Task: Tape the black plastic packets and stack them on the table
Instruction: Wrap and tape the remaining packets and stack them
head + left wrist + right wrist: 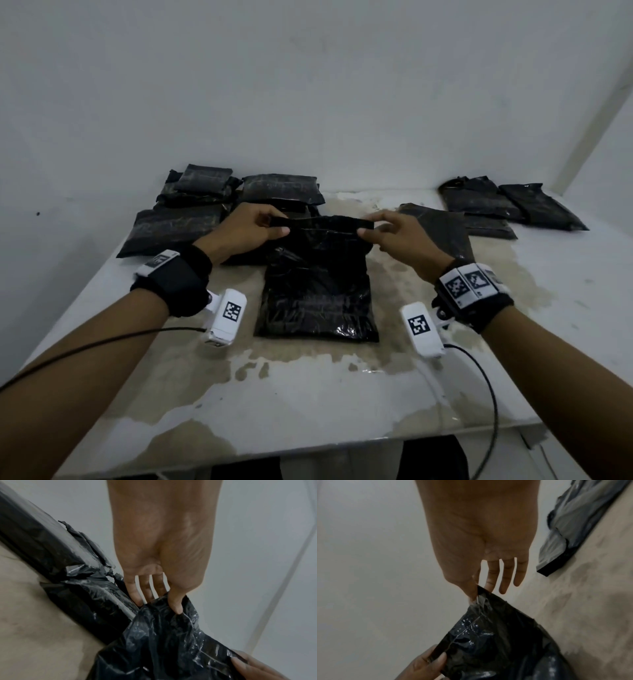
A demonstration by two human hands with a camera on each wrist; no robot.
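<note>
A black packet [318,284] lies flat in the middle of the table [308,394]. Its far edge is lifted and pinched at the left corner by the left hand [246,229] and at the right corner by the right hand [400,236]. The other fingers are spread loosely. More packets [191,205] are piled at the back left, and others [496,205] at the back right.

White table [308,404] with worn, stained top, bearing black plastic packets.
One packet [317,291] lies at the middle; left of it and farther back sits a packet pile [191,209], right of it flat packets [486,209].
</note>
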